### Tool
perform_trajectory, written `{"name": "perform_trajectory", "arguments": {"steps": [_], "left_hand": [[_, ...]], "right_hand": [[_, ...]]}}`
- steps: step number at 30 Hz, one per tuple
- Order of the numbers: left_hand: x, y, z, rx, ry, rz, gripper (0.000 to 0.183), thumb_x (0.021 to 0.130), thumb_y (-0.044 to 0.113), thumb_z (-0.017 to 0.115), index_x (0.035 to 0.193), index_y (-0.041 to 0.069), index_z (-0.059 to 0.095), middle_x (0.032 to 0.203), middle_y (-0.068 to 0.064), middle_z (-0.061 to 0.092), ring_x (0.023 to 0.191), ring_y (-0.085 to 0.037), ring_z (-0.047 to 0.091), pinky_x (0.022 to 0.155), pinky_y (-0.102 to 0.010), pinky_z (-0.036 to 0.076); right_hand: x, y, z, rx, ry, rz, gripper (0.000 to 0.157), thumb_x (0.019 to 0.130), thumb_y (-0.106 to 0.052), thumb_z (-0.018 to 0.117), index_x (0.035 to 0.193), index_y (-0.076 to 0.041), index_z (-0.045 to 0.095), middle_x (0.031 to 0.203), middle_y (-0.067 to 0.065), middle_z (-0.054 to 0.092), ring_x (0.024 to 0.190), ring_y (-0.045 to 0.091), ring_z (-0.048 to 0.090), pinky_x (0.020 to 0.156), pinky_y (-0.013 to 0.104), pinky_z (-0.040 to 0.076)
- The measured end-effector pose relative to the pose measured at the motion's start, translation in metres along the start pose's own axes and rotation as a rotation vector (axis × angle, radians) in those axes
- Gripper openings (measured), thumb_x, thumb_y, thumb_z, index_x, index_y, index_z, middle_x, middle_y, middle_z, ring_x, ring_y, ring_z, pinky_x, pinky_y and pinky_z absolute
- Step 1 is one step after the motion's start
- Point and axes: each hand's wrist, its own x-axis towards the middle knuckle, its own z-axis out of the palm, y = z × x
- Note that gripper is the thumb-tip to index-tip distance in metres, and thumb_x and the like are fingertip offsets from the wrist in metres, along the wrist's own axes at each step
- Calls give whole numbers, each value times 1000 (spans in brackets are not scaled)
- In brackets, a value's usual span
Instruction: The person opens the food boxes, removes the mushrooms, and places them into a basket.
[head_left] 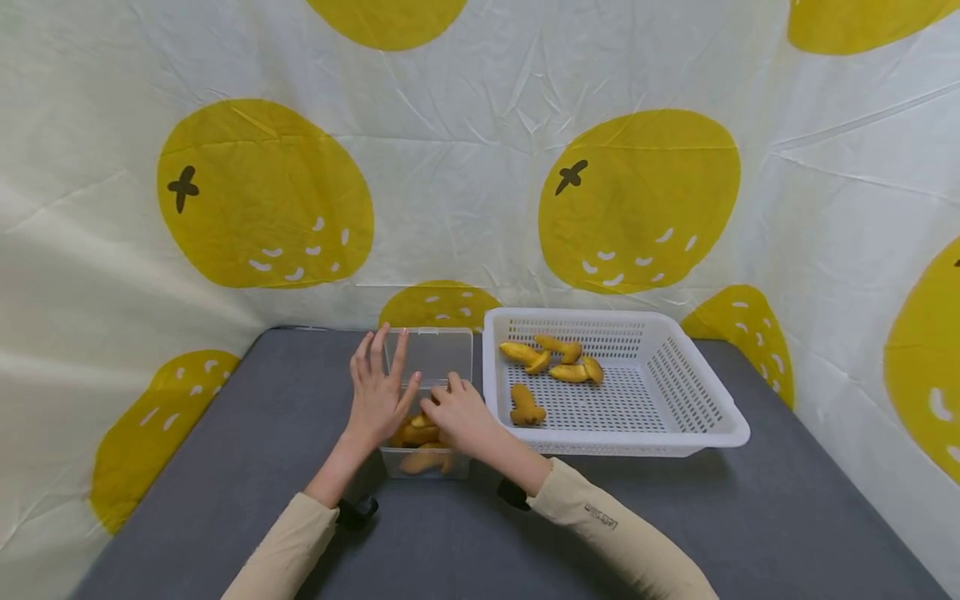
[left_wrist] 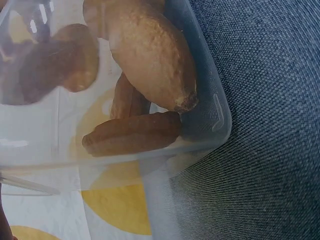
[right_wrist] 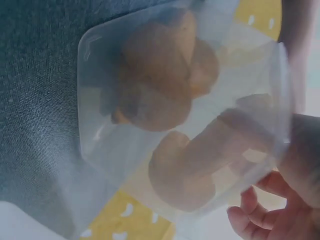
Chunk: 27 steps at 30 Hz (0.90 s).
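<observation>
A clear plastic box (head_left: 426,463) with its hinged lid (head_left: 435,354) raised at the back stands between my hands. Several yellow-brown mushrooms (head_left: 420,433) lie inside; the left wrist view shows a large mushroom (left_wrist: 155,55) through the wall. Fingers spread, my left hand (head_left: 377,400) is at the box's left side and holds nothing. Over the right rim reaches my right hand (head_left: 463,417), its fingers curled down into the box. In the right wrist view it holds a mushroom (right_wrist: 175,175), blurred by the translucent wall, which partly hides the contact.
Right of the box stands a white perforated basket (head_left: 660,392), its left wall close to the box. Several mushrooms (head_left: 573,372) lie at its left side. A grey cloth (head_left: 300,392) covers the table, and a fruit-print curtain (head_left: 457,167) hangs behind.
</observation>
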Motion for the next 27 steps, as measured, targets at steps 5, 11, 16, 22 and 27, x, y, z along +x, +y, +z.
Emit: {"name": "perform_trajectory", "arguments": {"steps": [5, 11, 16, 22, 27], "left_hand": [[0, 1, -2, -1, -10, -4, 59, 95, 47, 24, 143, 14, 20, 145, -17, 16, 127, -39, 17, 94, -55, 19], [0, 0, -1, 15, -5, 7, 60, 95, 48, 23, 143, 13, 21, 144, -19, 19, 125, -41, 20, 93, -55, 19], [0, -1, -1, 16, 2, 13, 60, 95, 48, 22, 143, 13, 21, 142, -21, 21, 125, -40, 19, 93, -55, 20], [0, -1, 0, 14, 3, 13, 60, 95, 48, 22, 143, 12, 21, 144, -19, 18, 125, -40, 20, 92, -55, 20], [1, -1, -1, 6, -4, 6, 61, 95, 49, 21, 143, 13, 21, 145, -19, 17, 125, -41, 20, 92, -55, 20]], "right_hand": [[-7, 2, -7, 7, 105, -33, 7, 82, -19, 63, 89, -20, 62, 88, -3, 58, 72, 15, 41, 61, 24, 39], [-13, 9, -17, 17, 209, -60, 14, 79, -21, 67, 91, -20, 60, 90, -3, 55, 74, 16, 39, 60, 25, 35], [-17, 19, -29, 38, 235, -82, 27, 73, -25, 72, 97, -19, 60, 94, -1, 54, 76, 17, 39, 63, 27, 36], [-23, 32, -43, 41, 259, -99, 34, 71, -24, 75, 101, -18, 61, 95, 0, 55, 76, 18, 39, 65, 27, 38], [-29, 48, -52, 33, 299, -86, 29, 71, -17, 72, 98, -17, 62, 92, 1, 55, 74, 19, 40, 65, 28, 38]]}}
